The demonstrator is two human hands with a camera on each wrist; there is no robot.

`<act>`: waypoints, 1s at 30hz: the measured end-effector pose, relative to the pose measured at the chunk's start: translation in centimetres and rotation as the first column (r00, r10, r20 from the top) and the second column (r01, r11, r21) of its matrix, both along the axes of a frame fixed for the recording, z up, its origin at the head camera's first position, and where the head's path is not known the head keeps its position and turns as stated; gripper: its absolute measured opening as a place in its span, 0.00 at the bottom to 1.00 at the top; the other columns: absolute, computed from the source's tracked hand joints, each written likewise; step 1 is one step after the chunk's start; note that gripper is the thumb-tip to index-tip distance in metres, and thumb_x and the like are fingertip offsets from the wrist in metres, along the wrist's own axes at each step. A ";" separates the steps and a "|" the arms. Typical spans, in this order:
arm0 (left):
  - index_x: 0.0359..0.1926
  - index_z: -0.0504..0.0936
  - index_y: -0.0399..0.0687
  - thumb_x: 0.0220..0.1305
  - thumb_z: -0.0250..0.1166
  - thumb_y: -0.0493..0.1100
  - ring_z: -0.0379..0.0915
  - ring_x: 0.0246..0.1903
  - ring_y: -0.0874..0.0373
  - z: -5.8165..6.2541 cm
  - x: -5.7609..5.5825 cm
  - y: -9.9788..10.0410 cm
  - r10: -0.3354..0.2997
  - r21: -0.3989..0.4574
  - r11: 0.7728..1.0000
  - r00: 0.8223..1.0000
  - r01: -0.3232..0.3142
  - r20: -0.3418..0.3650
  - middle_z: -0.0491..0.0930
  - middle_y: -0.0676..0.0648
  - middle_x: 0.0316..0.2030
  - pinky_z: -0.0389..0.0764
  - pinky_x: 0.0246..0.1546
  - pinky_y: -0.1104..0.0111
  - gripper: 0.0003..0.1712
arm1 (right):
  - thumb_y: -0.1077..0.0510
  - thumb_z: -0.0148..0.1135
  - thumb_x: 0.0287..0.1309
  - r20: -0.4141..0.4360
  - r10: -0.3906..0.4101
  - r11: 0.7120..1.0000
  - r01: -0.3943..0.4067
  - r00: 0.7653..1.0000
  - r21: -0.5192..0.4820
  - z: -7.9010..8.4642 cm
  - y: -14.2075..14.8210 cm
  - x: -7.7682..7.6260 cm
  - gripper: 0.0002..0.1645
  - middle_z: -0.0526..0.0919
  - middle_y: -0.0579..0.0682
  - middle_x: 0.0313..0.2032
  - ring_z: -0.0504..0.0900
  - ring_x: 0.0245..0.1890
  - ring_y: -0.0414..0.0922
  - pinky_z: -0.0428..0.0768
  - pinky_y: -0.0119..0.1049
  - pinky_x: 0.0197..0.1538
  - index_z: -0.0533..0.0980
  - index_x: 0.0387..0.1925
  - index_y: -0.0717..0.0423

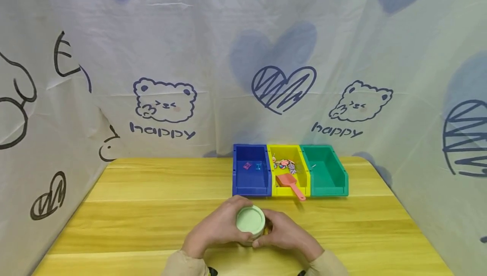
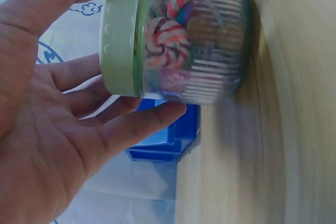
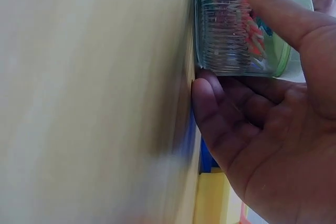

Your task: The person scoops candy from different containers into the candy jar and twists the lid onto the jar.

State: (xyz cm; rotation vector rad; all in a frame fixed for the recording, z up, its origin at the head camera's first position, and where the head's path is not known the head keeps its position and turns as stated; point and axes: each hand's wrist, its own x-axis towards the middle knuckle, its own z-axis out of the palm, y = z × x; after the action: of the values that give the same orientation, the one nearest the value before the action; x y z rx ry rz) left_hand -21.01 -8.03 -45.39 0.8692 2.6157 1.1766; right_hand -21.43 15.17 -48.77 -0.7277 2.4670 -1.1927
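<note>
A clear ribbed jar (image 2: 218,51) with a pale green lid (image 1: 250,219) stands on the wooden table between my hands. Swirled red-and-white candies (image 2: 167,43) and other colourful pieces show through its wall. My left hand (image 1: 224,224) grips the lid from the left, thumb and fingers around its rim; the little finger reaches down along the glass. From the right, my right hand (image 1: 286,230) holds the jar's body, its thumb across the glass and its fingers curled behind. Part of the jar's body is hidden by the hands in the head view.
Beyond the jar stand a blue bin (image 1: 252,191), a yellow bin (image 1: 304,166) and a green bin (image 1: 329,191), side by side. Small candies (image 1: 284,164) lie in the yellow one, with a pink scoop (image 1: 291,183) over its front lip. A patterned cloth (image 1: 224,111) hangs behind.
</note>
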 end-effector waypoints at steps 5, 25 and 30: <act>0.66 0.76 0.35 0.40 0.86 0.48 0.75 0.50 0.55 0.0 0.1 0.1 0.016 -0.029 0.999 1.000 -0.016 0.002 0.75 0.47 0.55 0.81 0.54 0.61 0.51 | 0.46 0.85 0.47 0.015 -0.006 1.000 0.006 1.000 -0.010 0.0 -0.2 0.1 0.44 0.83 0.41 0.57 0.79 0.53 0.41 0.79 0.40 0.61 0.76 0.65 0.48; 0.60 0.78 0.38 0.38 0.86 0.51 0.75 0.43 0.62 -0.5 0.0 0.8 0.015 -0.054 0.998 0.996 -0.020 -0.084 0.75 0.51 0.49 0.82 0.49 0.68 0.47 | 0.44 0.88 0.37 -0.080 -0.037 0.998 0.040 0.996 0.047 0.5 -0.4 0.2 0.42 0.86 0.38 0.47 0.81 0.46 0.37 0.81 0.37 0.55 0.80 0.56 0.51; 0.59 0.75 0.39 0.35 0.86 0.51 0.75 0.40 0.62 -0.1 0.3 0.9 0.053 -0.066 0.996 0.996 -0.058 -0.074 0.71 0.50 0.48 0.83 0.45 0.68 0.49 | 0.42 0.87 0.36 -0.088 -0.061 0.995 0.068 0.994 0.071 0.8 -0.8 0.3 0.41 0.86 0.38 0.43 0.80 0.41 0.36 0.82 0.35 0.49 0.81 0.54 0.51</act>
State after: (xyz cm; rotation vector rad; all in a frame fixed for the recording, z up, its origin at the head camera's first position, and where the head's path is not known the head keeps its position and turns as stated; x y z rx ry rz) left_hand -20.67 -7.14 -45.51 0.8462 2.7367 1.0821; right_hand -21.09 14.39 -48.01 -0.6977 2.6087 -1.1074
